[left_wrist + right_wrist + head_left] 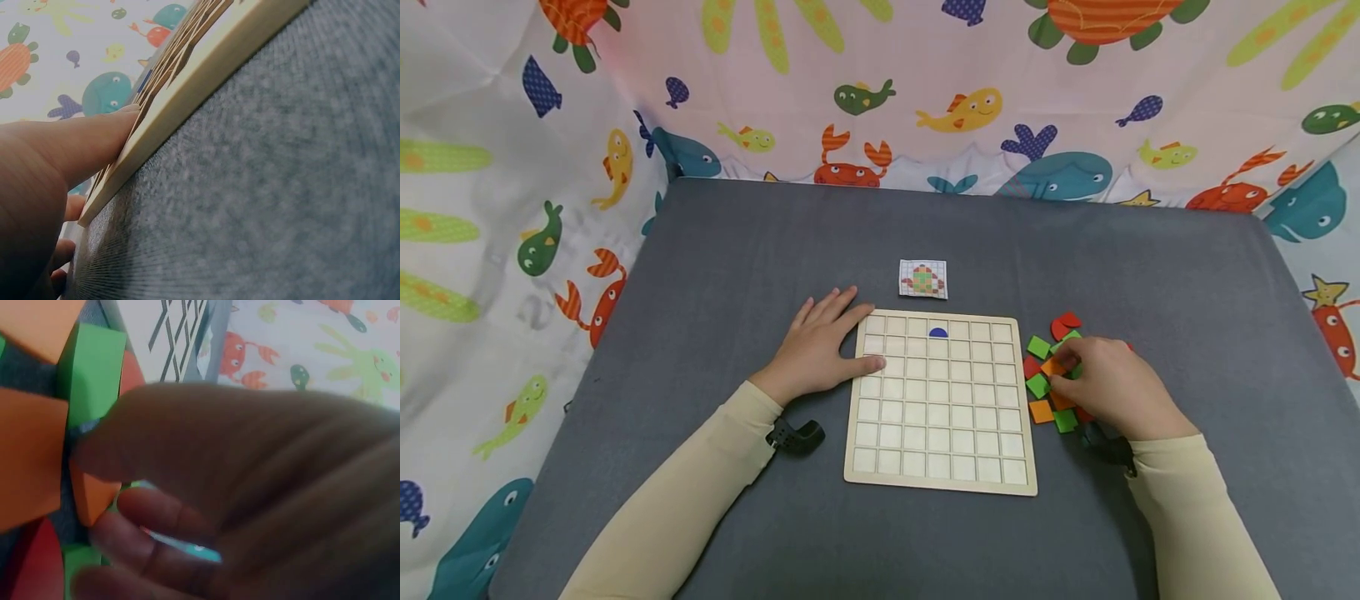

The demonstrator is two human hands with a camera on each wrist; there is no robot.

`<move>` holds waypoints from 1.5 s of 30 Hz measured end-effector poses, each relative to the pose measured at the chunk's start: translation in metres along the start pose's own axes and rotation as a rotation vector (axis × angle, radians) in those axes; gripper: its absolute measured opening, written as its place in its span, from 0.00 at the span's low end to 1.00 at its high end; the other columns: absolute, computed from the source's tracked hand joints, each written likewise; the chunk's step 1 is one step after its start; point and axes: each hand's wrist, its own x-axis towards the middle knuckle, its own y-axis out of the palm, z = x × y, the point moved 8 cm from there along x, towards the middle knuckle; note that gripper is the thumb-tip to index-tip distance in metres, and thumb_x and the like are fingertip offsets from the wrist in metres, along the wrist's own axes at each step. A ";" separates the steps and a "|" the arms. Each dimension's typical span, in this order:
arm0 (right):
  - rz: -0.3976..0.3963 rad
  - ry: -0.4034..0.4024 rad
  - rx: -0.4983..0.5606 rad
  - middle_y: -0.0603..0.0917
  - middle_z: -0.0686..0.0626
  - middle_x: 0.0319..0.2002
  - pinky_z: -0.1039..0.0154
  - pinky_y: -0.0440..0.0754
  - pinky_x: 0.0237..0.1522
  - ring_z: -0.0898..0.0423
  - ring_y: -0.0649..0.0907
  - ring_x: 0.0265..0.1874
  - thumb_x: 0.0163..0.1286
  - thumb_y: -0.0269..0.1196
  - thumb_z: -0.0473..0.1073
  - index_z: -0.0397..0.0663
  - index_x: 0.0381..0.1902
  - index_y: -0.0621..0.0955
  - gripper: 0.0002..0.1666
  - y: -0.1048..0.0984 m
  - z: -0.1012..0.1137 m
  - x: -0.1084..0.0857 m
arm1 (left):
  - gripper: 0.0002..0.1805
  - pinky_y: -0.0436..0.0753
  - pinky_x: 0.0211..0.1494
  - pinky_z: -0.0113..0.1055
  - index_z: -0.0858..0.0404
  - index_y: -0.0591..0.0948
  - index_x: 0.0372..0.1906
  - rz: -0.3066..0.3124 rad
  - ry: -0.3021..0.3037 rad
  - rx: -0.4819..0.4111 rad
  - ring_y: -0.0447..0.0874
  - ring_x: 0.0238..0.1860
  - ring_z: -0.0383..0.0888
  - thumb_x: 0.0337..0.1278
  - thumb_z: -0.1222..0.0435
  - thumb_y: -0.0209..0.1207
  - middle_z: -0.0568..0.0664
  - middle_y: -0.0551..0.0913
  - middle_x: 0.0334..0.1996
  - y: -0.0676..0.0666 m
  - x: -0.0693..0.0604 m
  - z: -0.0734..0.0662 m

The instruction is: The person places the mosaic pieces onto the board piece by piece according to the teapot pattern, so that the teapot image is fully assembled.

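A wooden grid board [940,487] lies flat on the grey cloth, with a blue half-round piece [937,332] in its top row. My left hand [820,342] rests at the board's upper left edge, fingers spread; the thumb [94,140] lies over the rim. To the board's right, my right hand [1108,383] reaches into a pile of coloured blocks. Its thumb and a curled finger pinch an orange block [94,497] at opposite edges. Around it lie green blocks [1037,386], an orange block [1041,411] and red pieces [1066,323]. The hand hides part of the pile.
Behind the board lies a small card [923,279] printed with a coloured grid pattern. A curtain [925,125] with sea animals hangs along the back and left of the grey table [760,242]. Each wrist wears a dark band.
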 end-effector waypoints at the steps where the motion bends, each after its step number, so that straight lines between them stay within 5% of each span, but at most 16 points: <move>1: -0.003 -0.002 -0.001 0.90 0.44 0.41 0.55 0.84 0.32 0.53 0.83 0.33 0.64 0.72 0.45 0.41 0.49 0.88 0.18 -0.001 -0.001 0.000 | 0.49 0.34 0.86 0.55 0.48 0.64 0.83 0.000 0.000 -0.001 0.40 0.86 0.51 0.63 0.31 0.60 0.49 0.50 0.86 0.000 0.000 0.000; 12: -0.009 -0.028 0.014 0.90 0.46 0.40 0.56 0.83 0.32 0.53 0.83 0.32 0.62 0.73 0.45 0.43 0.46 0.88 0.17 -0.007 0.004 -0.001 | 0.49 0.34 0.86 0.54 0.48 0.64 0.83 0.003 -0.009 -0.001 0.41 0.86 0.50 0.63 0.32 0.61 0.49 0.50 0.86 -0.001 0.000 -0.001; 26: -0.045 -0.227 0.025 0.84 0.52 0.30 0.62 0.73 0.22 0.57 0.75 0.21 0.63 0.75 0.46 0.45 0.39 0.88 0.12 0.004 0.059 0.015 | 0.49 0.35 0.86 0.55 0.48 0.64 0.83 0.003 -0.004 0.006 0.41 0.86 0.51 0.63 0.32 0.61 0.49 0.50 0.86 -0.002 -0.001 0.000; 33: -0.025 -0.315 0.047 0.87 0.50 0.35 0.63 0.71 0.21 0.57 0.72 0.17 0.63 0.74 0.42 0.46 0.38 0.88 0.09 0.006 0.087 0.028 | 0.49 0.34 0.86 0.55 0.48 0.64 0.83 0.003 -0.007 0.005 0.41 0.86 0.51 0.63 0.31 0.61 0.49 0.49 0.86 -0.002 0.000 0.000; 45: 0.002 -0.424 0.021 0.88 0.55 0.38 0.60 0.81 0.34 0.55 0.81 0.34 0.63 0.75 0.44 0.51 0.41 0.90 0.09 0.024 0.119 0.047 | 0.49 0.34 0.86 0.55 0.48 0.64 0.83 0.007 -0.008 0.003 0.41 0.86 0.50 0.63 0.31 0.60 0.49 0.50 0.86 -0.001 0.000 0.000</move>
